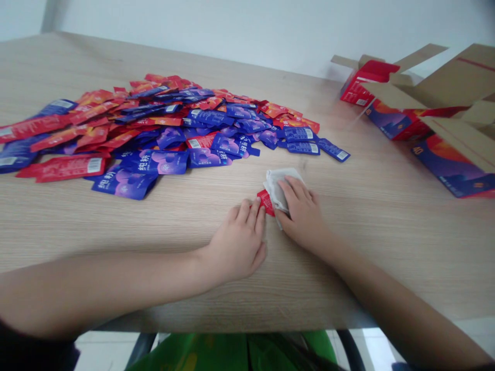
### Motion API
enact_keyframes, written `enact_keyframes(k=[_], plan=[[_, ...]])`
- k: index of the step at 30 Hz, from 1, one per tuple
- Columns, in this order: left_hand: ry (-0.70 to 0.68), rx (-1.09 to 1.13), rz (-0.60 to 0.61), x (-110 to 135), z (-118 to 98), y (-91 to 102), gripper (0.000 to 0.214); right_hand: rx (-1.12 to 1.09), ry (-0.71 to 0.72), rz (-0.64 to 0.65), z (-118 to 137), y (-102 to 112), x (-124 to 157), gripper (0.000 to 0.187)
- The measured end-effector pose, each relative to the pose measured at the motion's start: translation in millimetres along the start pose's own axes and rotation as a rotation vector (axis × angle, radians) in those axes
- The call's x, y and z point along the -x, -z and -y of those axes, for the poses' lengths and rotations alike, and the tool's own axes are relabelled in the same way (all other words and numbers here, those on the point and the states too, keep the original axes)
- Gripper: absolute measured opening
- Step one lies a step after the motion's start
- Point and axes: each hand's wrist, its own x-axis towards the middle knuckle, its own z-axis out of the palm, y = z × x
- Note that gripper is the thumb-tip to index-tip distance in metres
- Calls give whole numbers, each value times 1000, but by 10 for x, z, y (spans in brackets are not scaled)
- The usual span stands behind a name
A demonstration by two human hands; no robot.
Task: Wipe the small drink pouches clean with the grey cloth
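Note:
A small red sachet (266,203) lies flat on the table near its middle, partly covered. The fingers of my left hand (242,237) are pressed together and hold its left end down against the tabletop. My right hand (303,211) is closed on a folded white cloth (279,186), which rests over the sachet's right part. Both hands are close together, a little apart from each other. Beyond them spreads a large pile of sachets, with red ones (73,167) and blue-purple ones (154,161) mixed and overlapping.
At the right stand several opened cardboard boxes with raised flaps: a red box (353,85) at the back, a blue and red box (390,121), and a nearer one (444,165). A pale wood-grain table (166,221) carries everything, against a white wall (232,31).

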Motion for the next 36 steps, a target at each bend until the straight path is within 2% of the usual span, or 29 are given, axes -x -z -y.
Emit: enact_keyframes(k=[5,12,17,19,24,27,33,36], plan=[[-6,-4,13,-5,-6,11,62,7,130,64,142,27,54,56],[0,-10,-8,2,-2,-23,66,9,-42,20,-93,60,-43,57],[-6,-4,-18,-7,3,-5,61,33,134,66,100,42,20,56],[-3,3,-11,-13,2,4,60,32,160,77,119,43,33,56],[10,3,-4,-11,-3,-8,66,75,8,39,-72,35,-13,60],[11,0,-8,-5,-3,-14,67,108,-29,23,-61,13,-14,59],[4,1,5,-11,-4,14,59,98,166,75,176,0,71,57],[9,4,-3,-13,-1,-2,63,94,123,82,72,18,43,58]])
